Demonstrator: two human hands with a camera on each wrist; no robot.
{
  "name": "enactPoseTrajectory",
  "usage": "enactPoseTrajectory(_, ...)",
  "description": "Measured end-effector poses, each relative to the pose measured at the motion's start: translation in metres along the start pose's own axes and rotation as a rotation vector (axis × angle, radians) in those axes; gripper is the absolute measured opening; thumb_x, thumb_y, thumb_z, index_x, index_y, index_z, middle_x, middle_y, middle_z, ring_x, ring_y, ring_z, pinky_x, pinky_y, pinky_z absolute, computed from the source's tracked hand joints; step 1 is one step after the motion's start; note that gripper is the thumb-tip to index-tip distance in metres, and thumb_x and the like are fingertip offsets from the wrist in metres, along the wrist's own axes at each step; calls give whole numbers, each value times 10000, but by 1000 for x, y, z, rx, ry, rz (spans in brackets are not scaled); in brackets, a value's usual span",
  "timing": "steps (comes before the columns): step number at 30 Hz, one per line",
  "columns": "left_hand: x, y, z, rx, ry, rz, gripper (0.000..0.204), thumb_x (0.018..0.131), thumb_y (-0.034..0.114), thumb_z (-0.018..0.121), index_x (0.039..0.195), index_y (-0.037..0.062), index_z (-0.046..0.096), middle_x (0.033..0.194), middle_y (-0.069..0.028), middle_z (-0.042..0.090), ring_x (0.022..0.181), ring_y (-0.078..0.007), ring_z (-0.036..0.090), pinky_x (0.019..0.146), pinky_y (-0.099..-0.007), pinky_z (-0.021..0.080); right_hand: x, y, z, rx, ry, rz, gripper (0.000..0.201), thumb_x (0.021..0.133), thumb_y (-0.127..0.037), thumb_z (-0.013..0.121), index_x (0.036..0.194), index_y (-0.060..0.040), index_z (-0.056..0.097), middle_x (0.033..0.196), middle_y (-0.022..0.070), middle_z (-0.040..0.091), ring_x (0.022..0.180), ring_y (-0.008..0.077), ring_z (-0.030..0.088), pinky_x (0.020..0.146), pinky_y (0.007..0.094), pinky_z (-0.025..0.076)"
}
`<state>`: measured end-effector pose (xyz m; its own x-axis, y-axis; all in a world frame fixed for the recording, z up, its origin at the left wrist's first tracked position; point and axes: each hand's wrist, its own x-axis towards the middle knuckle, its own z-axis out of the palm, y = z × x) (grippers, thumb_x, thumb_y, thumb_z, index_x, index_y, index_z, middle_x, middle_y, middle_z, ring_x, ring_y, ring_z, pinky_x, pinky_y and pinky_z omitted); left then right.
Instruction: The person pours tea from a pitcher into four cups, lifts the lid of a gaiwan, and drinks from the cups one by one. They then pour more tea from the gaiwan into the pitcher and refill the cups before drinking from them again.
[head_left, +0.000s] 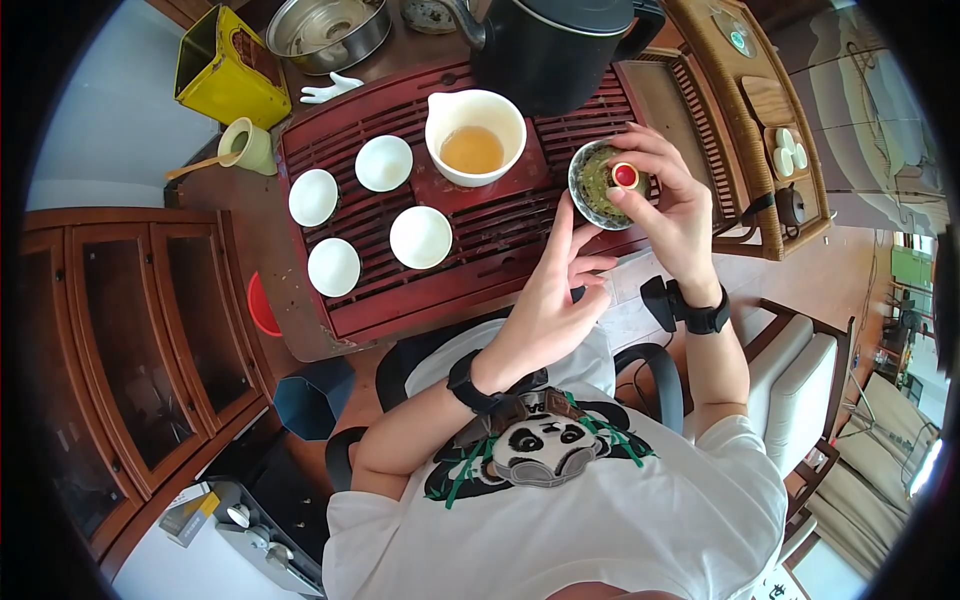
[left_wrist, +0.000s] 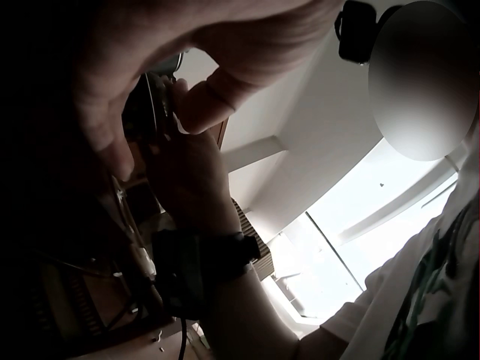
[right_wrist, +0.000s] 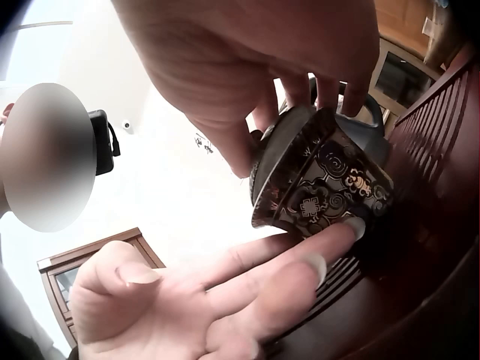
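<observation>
A patterned lidded tea bowl [right_wrist: 334,180], a gaiwan, leans at a tilt over the right end of the tea tray. My right hand [head_left: 680,205] grips it from above, thumb and fingers spread around its greenish lid [head_left: 600,178] and red knob [head_left: 625,176]. Below, my left hand [head_left: 550,315] reaches up with extended fingers, and its fingertips [right_wrist: 352,227] meet the bowl's lower side. The left wrist view is dark; it shows the left hand [left_wrist: 217,45] close in front of the right wrist. The gaiwan's far side is hidden.
On the slatted red-brown tea tray [head_left: 480,270] stand several white cups [head_left: 421,238] and a white pitcher [head_left: 500,115] of amber tea. Behind is a black kettle [head_left: 545,60]. A yellow tin [head_left: 225,75] and a wicker shelf [head_left: 790,220] flank the tray.
</observation>
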<state>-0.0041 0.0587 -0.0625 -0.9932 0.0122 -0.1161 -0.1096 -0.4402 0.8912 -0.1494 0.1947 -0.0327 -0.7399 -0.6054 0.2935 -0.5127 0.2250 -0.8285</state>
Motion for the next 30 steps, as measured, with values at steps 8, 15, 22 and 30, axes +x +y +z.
enactPoseTrajectory(8,-13,6,-6,24,19,18,962,901,-119,529,1657,111,-21,1548,-220,412,1244,-246,608,1005,-351,505,-2,4,-2,-89,43,-27,277,799,-68,812,1071,-48,764,1277,95,677,1365,323,505,1159,458,364)
enactPoseTrajectory(15,-49,37,-28,207,35,-19,731,955,-81,568,1594,48,237,1409,-165,529,1115,-182,645,964,-330,517,-6,8,5,-100,56,-52,312,804,-47,801,1113,-44,759,1368,117,620,1376,317,489,1162,444,356)
enactPoseTrajectory(22,-74,56,-60,375,105,103,217,947,-46,642,1157,-4,606,1118,-91,673,928,-120,658,844,-279,532,-5,6,1,2,61,-35,601,789,-117,834,1344,-30,620,1494,157,480,1399,274,463,1162,416,374)
enactPoseTrajectory(30,-83,80,-81,833,359,444,262,830,-69,775,734,8,544,787,-86,657,657,-133,600,572,-256,469,-16,-67,69,310,265,-118,945,765,-157,890,1513,15,340,1587,212,348,1477,315,356,1219,460,272)
